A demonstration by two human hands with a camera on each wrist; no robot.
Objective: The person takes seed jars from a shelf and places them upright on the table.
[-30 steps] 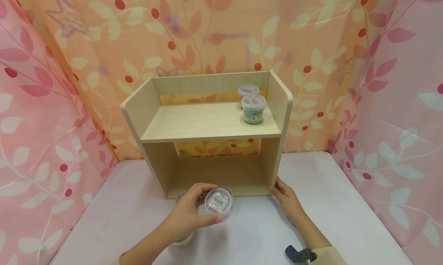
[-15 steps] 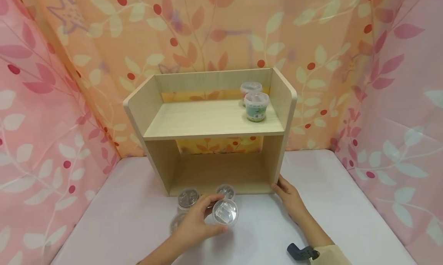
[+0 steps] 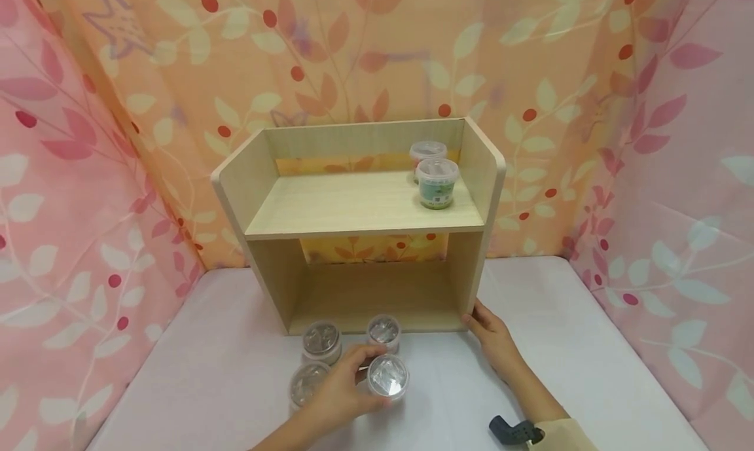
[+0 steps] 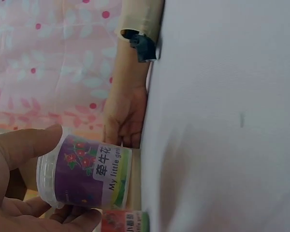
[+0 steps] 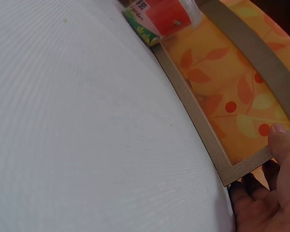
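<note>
My left hand (image 3: 341, 395) grips a small plastic seed tub (image 3: 389, 376) with a clear lid. Its purple label (image 4: 82, 174), with red flowers and "My little garden" print, shows in the left wrist view. Thumb and fingers lie on opposite sides of the tub near its lid. Just beyond it stands a red-labelled tub (image 5: 166, 19), in front of the wooden shelf (image 3: 353, 205). Low on the shelf's right side panel, my right hand (image 3: 497, 346) holds the edge. The thumb (image 5: 280, 140) lies against the panel, and the other fingers are on its outer side.
Two more lidded tubs, one farther (image 3: 322, 340) and one nearer (image 3: 307, 382), stand left of my left hand. On the upper shelf board, a green-labelled tub (image 3: 437, 186) stands before another tub (image 3: 427, 151) at the right end. Floral curtains (image 3: 365, 45) surround the white table (image 3: 206, 372).
My left hand has brought the purple tub toward me and slightly right, uncovering the tubs behind and beside it. The right hand stays at the shelf panel. The head view has shifted slightly.
</note>
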